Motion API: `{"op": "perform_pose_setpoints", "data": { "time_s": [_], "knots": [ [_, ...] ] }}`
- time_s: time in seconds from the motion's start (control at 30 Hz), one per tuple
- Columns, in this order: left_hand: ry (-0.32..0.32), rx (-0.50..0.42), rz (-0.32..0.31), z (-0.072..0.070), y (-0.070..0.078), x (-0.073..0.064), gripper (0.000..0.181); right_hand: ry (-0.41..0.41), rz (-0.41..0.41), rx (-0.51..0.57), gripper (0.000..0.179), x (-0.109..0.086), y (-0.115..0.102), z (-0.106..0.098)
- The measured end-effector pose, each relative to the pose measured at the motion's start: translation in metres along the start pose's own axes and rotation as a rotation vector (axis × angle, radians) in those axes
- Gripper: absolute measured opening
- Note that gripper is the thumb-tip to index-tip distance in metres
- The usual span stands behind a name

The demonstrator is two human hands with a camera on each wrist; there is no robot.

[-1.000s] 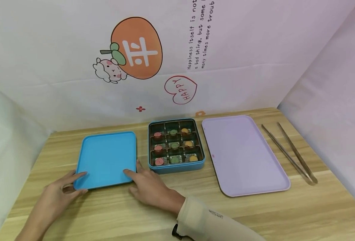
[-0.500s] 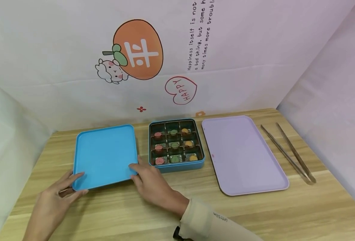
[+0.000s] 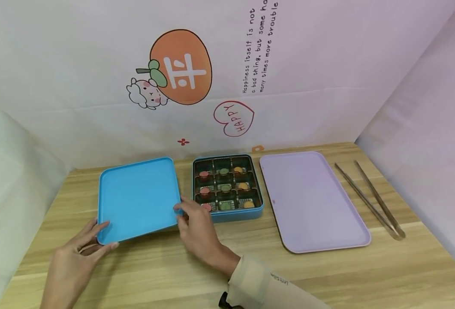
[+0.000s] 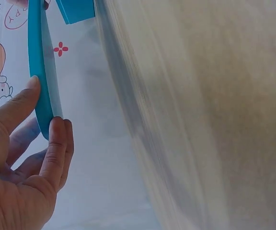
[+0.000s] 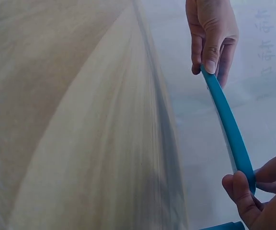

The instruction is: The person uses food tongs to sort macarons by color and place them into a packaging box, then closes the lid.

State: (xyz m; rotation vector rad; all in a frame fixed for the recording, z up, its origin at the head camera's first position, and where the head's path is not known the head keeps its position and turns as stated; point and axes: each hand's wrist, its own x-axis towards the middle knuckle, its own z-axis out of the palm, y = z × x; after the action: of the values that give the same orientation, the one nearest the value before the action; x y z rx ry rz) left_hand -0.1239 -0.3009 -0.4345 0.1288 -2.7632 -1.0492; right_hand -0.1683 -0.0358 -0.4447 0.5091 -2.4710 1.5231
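Note:
A flat blue square lid (image 3: 138, 199) is held above the table at its two near corners. My left hand (image 3: 74, 257) pinches the near left corner; in the left wrist view its thumb and fingers (image 4: 56, 148) lie on opposite faces of the lid's edge. My right hand (image 3: 200, 231) pinches the near right corner, as the right wrist view shows with the lid (image 5: 229, 124) apart from the tabletop. Right of the lid stands a blue square tin (image 3: 236, 216) with a divided insert. Small pink, green and yellow pieces (image 3: 225, 188) sit in its compartments.
A lilac rectangular tray (image 3: 314, 201) lies right of the tin. Metal tongs (image 3: 374, 199) rest beyond it, their arms spread toward the back. A printed white cloth (image 3: 300, 56) hangs behind the wooden table (image 3: 196, 274).
The blue lid has risen from the table in both hands and tilted somewhat. My right hand has moved slightly right with its corner. The tin, tray and tongs have stayed put.

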Motion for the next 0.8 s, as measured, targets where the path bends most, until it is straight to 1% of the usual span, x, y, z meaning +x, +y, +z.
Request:
{"op": "perform_pose_setpoints", "data": {
  "time_s": [0.17,0.27,0.33,0.43,0.53,0.7,0.8],
  "knots": [
    [0.007,-0.029,-0.001,0.000,-0.001,-0.002,0.059,-0.029,0.130,0.135,0.050,0.002,0.002,-0.001],
    [0.005,-0.035,-0.004,-0.001,-0.002,-0.003,0.059,-0.054,0.196,0.219,0.060,0.004,0.002,-0.002],
    [0.005,-0.044,0.000,-0.002,-0.003,-0.004,0.058,-0.085,0.234,0.271,0.063,0.004,0.002,-0.004],
    [0.011,-0.061,0.015,-0.003,-0.003,-0.007,0.058,-0.137,0.270,0.332,0.065,0.004,0.003,-0.007],
    [0.018,-0.083,0.036,-0.003,-0.002,-0.009,0.059,-0.183,0.279,0.374,0.064,0.003,0.005,-0.012],
    [0.027,-0.097,0.047,-0.001,-0.002,-0.010,0.060,-0.213,0.296,0.466,0.057,0.004,0.005,-0.020],
    [0.019,-0.121,0.025,0.000,-0.002,-0.012,0.060,-0.218,0.344,0.581,0.052,0.004,0.005,-0.023]
  ]
}}
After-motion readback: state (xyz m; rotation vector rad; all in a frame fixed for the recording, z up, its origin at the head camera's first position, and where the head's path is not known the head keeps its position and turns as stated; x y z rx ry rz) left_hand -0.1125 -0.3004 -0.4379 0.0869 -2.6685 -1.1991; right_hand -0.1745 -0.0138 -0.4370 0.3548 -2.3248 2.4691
